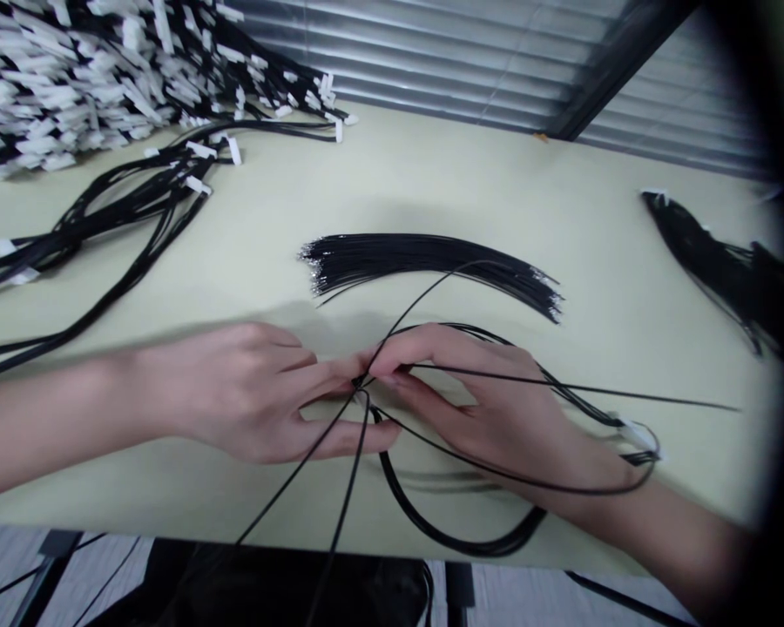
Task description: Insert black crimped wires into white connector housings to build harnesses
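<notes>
My left hand (254, 392) is closed, pinching one end of a black wire harness (457, 547) between thumb and fingers. A small pale connector there is mostly hidden by my fingertips. Close against it, my right hand (490, 392) has thumb and forefinger pressed together on a thin black wire (418, 302) at the same end. The harness loops round under my right wrist to a white connector (637, 433). Several single wires stick out from between my hands, some hanging past the table's front edge.
A bundle of loose black wires (424, 261) with metal-tipped ends lies just beyond my hands. At the back left is a large pile of white-ended cables (71, 87), with finished-looking harnesses (124, 209) in front. Another black bundle (706, 252) lies right. Blinds (444, 52) border the table (496, 183).
</notes>
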Demonstrator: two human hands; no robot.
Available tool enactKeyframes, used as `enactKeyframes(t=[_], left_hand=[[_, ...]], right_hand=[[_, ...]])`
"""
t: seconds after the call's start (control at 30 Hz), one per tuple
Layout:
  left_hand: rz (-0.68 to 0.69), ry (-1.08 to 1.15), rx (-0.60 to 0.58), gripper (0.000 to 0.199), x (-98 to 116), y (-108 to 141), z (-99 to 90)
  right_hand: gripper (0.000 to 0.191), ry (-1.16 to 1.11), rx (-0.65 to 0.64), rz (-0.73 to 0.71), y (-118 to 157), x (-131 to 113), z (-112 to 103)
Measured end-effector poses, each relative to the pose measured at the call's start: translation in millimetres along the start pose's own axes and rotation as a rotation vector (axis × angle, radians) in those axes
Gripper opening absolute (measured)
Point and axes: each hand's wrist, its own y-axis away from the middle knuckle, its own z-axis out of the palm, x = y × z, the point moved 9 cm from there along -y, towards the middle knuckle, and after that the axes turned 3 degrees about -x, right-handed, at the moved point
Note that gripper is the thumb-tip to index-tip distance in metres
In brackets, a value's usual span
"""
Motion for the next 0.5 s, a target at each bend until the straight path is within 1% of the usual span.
enactKeyframes(t=[0.1, 0.23, 0.5], left_hand=[[0.015, 0.009, -0.021, 0.023, 0.6, -0.4, 1.3], [-0.001, 0.028, -0.025, 0.022, 0.9, -0.1, 1.9], [0.018, 0.026, -0.046, 0.023, 1.8, 2.6, 3.4]], right_hand=[[0.017, -0.019, 0.018, -0.007, -0.9, -0.1, -1.5], [0.017, -0.062, -0.014, 0.013, -3.0, 0.9, 1.0], [0.014, -0.033, -0.019, 0.005, -0.2, -0.4, 0.6]])
